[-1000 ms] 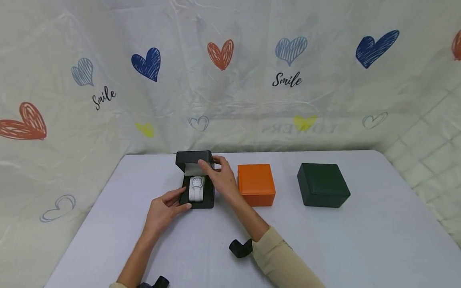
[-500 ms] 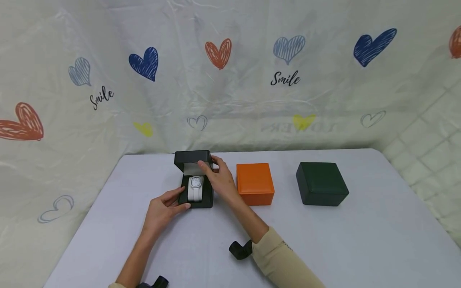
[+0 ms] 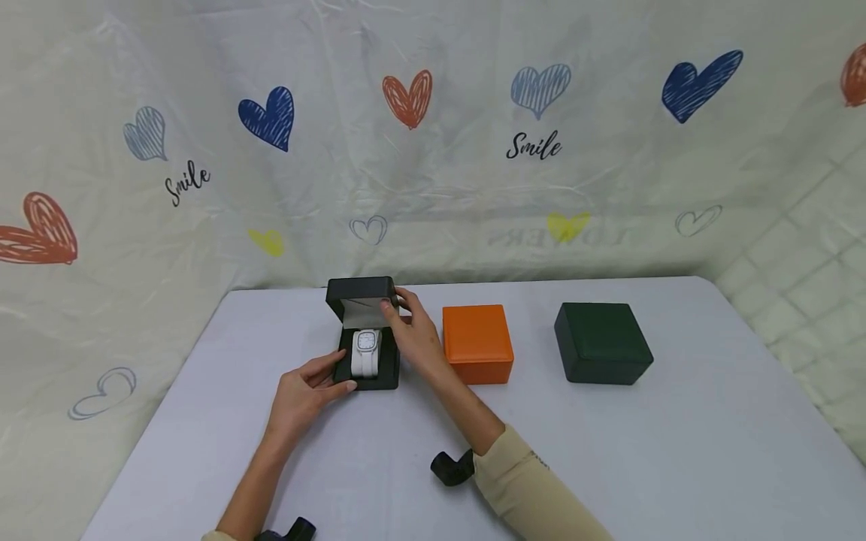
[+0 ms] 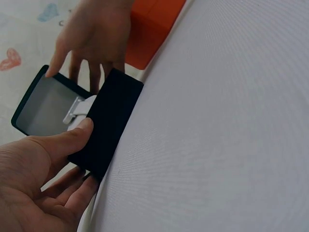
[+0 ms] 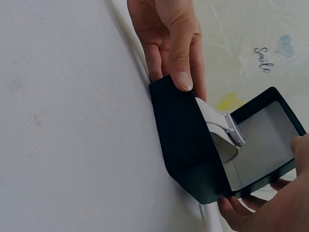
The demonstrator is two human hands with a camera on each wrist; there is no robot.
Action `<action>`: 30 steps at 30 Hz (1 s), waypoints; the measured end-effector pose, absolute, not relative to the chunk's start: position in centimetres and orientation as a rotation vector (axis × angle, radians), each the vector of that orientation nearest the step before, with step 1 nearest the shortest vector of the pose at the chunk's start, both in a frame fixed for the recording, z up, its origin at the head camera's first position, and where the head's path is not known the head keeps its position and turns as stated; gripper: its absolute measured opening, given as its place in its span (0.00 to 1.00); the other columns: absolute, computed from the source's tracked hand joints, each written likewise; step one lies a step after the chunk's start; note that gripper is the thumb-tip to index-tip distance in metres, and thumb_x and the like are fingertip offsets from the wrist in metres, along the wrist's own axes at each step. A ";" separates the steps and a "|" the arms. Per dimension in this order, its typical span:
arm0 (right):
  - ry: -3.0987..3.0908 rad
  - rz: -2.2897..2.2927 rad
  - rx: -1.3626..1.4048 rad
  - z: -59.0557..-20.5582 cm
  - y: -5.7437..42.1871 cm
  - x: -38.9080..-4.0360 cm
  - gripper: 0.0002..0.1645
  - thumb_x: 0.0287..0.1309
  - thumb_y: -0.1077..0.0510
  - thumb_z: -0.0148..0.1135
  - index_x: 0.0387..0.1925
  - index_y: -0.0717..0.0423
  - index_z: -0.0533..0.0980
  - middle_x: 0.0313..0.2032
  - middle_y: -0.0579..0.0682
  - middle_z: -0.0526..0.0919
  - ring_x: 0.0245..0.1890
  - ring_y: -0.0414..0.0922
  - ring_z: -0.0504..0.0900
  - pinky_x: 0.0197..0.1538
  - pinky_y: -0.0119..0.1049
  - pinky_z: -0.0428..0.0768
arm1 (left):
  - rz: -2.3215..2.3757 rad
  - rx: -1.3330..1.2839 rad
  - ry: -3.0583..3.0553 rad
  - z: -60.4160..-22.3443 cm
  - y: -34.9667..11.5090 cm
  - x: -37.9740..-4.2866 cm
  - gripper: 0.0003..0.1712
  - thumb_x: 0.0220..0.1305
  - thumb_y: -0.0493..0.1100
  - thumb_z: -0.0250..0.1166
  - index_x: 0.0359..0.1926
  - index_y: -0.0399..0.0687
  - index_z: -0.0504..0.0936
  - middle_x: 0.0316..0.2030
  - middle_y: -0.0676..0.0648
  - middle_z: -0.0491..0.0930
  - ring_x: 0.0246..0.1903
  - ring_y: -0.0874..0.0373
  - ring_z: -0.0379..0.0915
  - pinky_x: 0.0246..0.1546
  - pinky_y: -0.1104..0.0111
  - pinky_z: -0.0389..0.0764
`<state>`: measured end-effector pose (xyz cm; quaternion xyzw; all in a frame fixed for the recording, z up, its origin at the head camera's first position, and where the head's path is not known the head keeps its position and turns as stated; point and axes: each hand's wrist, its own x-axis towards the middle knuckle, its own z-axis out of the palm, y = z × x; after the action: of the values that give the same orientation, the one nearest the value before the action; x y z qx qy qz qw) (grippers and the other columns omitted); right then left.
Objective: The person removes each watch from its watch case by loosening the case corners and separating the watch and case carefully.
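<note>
In the head view a dark watch box (image 3: 389, 373) stands on the table with its hinged lid (image 3: 358, 288) raised, showing a pale lining. Inside sits a white smartwatch (image 3: 366, 353), its band looped upright and the lit face tilted up. My left hand (image 3: 298, 398) grips the base at its front left corner, the thumb (image 4: 77, 137) on the front wall and the fingers along the side. On the lid's right edge my right hand (image 3: 418, 336) has a hold, thumb at the inner rim and the other fingers behind. The box base hides the band's lower part in both wrist views.
An orange box (image 3: 477, 338) stands just right of my right hand, and a dark green box (image 3: 604, 342) farther right, both with lids down. The white table (image 3: 609, 466) ends at a curtain (image 3: 460, 180) printed with hearts. A black camera mount (image 3: 452, 467) juts from my right wrist.
The lid has swung farther up and back, and more of its lining shows. My right thumb has moved with it; my left hand keeps its grip on the base.
</note>
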<state>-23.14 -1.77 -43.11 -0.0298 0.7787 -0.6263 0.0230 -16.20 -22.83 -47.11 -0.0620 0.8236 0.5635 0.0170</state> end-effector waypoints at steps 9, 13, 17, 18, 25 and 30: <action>2.420 -1.950 -0.112 -43.4 -1.5 -23.4 0.32 0.75 0.35 0.54 0.76 0.32 0.66 0.73 0.48 0.74 0.64 0.52 0.81 0.66 0.52 0.80 | 1.767 -0.192 2.547 -47.1 -22.8 -16.2 0.37 0.53 0.45 0.83 0.66 0.55 0.82 0.71 0.44 0.75 0.70 0.53 0.73 0.61 0.75 0.79; 2.409 -1.959 -0.100 -43.4 -1.6 -23.5 0.32 0.77 0.38 0.53 0.77 0.34 0.66 0.73 0.49 0.74 0.64 0.53 0.81 0.66 0.51 0.80 | 1.776 -0.192 2.547 -47.0 -22.8 -16.2 0.37 0.53 0.43 0.83 0.66 0.54 0.82 0.71 0.43 0.75 0.70 0.52 0.73 0.59 0.77 0.79; 2.411 -1.973 -0.097 -43.5 -1.6 -23.6 0.31 0.78 0.40 0.53 0.77 0.35 0.66 0.73 0.51 0.74 0.64 0.54 0.81 0.65 0.51 0.80 | 1.789 -0.176 2.548 -47.0 -22.8 -16.2 0.38 0.53 0.43 0.82 0.66 0.53 0.82 0.71 0.42 0.75 0.70 0.51 0.73 0.58 0.78 0.79; 2.411 -1.977 -0.098 -43.6 -1.6 -23.6 0.31 0.78 0.41 0.54 0.77 0.36 0.66 0.73 0.51 0.74 0.64 0.54 0.81 0.65 0.51 0.80 | 1.797 -0.175 2.546 -46.9 -22.8 -16.2 0.38 0.53 0.42 0.83 0.66 0.52 0.82 0.71 0.42 0.75 0.70 0.51 0.73 0.58 0.78 0.79; 2.425 -1.983 -0.133 -43.9 -1.6 -23.3 0.30 0.78 0.44 0.53 0.77 0.35 0.66 0.72 0.51 0.75 0.64 0.54 0.82 0.65 0.52 0.81 | 1.834 -0.183 2.508 -47.0 -22.8 -16.2 0.37 0.53 0.41 0.82 0.66 0.51 0.82 0.71 0.41 0.75 0.70 0.51 0.73 0.62 0.71 0.79; 2.441 -1.970 -0.137 -43.8 -1.6 -23.0 0.31 0.78 0.45 0.54 0.78 0.37 0.65 0.72 0.54 0.74 0.65 0.54 0.81 0.64 0.53 0.82 | 1.834 -0.180 2.510 -47.1 -22.8 -16.3 0.37 0.53 0.42 0.83 0.65 0.52 0.83 0.70 0.41 0.75 0.70 0.52 0.73 0.61 0.72 0.80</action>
<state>-22.99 -1.57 -43.83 -0.0438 0.7774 -0.6274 0.0008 -16.30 -22.83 -47.13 -0.0577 0.8060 0.5889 0.0137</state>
